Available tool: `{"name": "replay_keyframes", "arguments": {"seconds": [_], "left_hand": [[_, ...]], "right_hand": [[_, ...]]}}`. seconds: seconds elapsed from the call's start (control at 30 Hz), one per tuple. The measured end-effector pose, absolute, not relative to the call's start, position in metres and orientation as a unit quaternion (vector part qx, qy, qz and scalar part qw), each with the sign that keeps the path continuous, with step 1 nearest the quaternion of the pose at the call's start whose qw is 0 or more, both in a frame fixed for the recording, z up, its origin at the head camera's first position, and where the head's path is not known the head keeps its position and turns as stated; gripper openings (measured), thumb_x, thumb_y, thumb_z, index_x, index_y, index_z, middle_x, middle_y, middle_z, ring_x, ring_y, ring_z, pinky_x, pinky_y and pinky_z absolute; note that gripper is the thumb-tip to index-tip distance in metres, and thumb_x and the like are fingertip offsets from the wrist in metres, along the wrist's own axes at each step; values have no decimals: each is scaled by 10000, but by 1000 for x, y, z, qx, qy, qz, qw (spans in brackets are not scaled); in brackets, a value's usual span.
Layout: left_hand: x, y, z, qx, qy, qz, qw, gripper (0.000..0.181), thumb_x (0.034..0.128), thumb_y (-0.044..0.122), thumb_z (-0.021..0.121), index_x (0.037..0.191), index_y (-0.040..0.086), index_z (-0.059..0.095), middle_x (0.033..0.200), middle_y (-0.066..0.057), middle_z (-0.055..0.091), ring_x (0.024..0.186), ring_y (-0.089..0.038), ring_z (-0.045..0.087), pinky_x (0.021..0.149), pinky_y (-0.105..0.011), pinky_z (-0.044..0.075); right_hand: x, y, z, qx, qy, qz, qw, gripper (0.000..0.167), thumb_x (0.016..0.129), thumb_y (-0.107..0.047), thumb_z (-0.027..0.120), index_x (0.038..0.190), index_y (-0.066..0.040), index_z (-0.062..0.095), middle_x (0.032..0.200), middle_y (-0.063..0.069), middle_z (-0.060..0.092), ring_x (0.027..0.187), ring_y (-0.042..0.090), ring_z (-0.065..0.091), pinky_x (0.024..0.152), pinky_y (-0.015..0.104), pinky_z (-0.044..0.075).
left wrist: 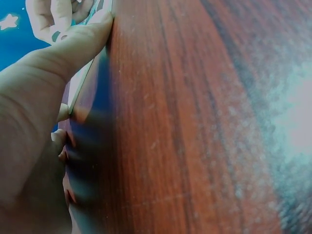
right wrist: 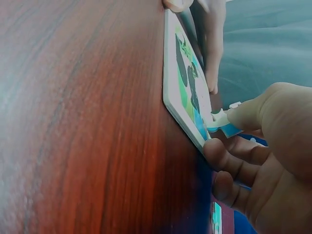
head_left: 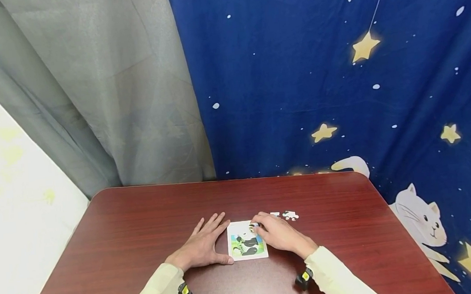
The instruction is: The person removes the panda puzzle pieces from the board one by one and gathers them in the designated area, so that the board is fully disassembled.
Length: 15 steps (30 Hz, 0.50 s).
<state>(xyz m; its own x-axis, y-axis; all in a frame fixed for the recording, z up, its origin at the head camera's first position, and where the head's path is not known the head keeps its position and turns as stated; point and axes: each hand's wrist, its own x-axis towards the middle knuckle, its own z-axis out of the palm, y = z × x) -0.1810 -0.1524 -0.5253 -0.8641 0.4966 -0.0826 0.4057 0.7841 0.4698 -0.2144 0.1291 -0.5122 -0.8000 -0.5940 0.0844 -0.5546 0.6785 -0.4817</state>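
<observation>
A square white-framed panda puzzle board (head_left: 248, 258) lies flat on the table; its panda picture is partly filled in. My left hand (head_left: 203, 246) rests flat at the board's left side, fingers spread, thumb at the near left corner. Over the board's upper right part, my right hand (head_left: 281, 233) pinches a puzzle piece (right wrist: 228, 126) between thumb and fingers, tilted above the board's edge in the right wrist view. In the left wrist view the left thumb (left wrist: 73, 48) touches the board's edge. The right fingers cover part of the board's upper right corner.
Beyond the right hand, a loose puzzle piece (head_left: 290, 215) lies on the dark red table (head_left: 150, 218), with another piece (head_left: 275, 214) partly behind the hand. A grey curtain (head_left: 132, 104) and a blue starry curtain (head_left: 277, 93) hang behind the table's far edge.
</observation>
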Motion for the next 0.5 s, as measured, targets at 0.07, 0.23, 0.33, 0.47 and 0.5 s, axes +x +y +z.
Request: {"name": "replay_keyframes", "arguments": {"seconds": [0.07, 0.23, 0.33, 0.47, 0.5], "left_hand": [[-181, -152, -525, 243, 938, 227, 97, 1147, 777, 682, 849, 1655, 101, 393, 1788, -147, 236, 1672, -389, 203, 1331, -678, 141], [-181, -152, -524, 248, 936, 230, 95, 1154, 775, 676, 853, 1649, 77, 395, 1784, -166, 237, 1668, -405, 206, 1324, -692, 146], [-182, -152, -524, 247, 937, 227, 98, 1157, 781, 687, 842, 1655, 84, 385, 1789, -157, 227, 1673, -398, 195, 1329, -683, 140], [-182, -153, -524, 247, 937, 226, 96, 1160, 783, 695, 836, 1660, 90, 378, 1791, -155, 221, 1675, -393, 190, 1331, -682, 136], [-181, -153, -524, 247, 937, 228, 95, 1160, 782, 693, 838, 1660, 90, 379, 1790, -156, 221, 1674, -394, 190, 1331, -683, 135]], "right_hand": [[-214, 131, -511, -308, 915, -256, 38, 138, 1059, -163, 636, 1136, -151, 751, 1033, -71, 694, 888, 62, 602, 833, 302, 561], [-214, 136, -510, -304, 916, -261, 22, 181, 1073, -143, 608, 1163, -127, 764, 1059, -42, 732, 965, 102, 681, 892, 362, 589], [-214, 142, -510, -300, 917, -263, 15, 204, 1084, -141, 586, 1177, -121, 767, 1075, -33, 746, 1030, 127, 713, 935, 395, 598], [-213, 152, -508, -282, 920, -272, 14, 198, 1084, -144, 591, 1169, -142, 770, 1091, -51, 760, 1024, 94, 712, 925, 376, 604], [-213, 155, -508, -274, 921, -275, 17, 193, 1084, -150, 595, 1166, -158, 770, 1084, -66, 759, 988, 75, 698, 899, 350, 599]]}}
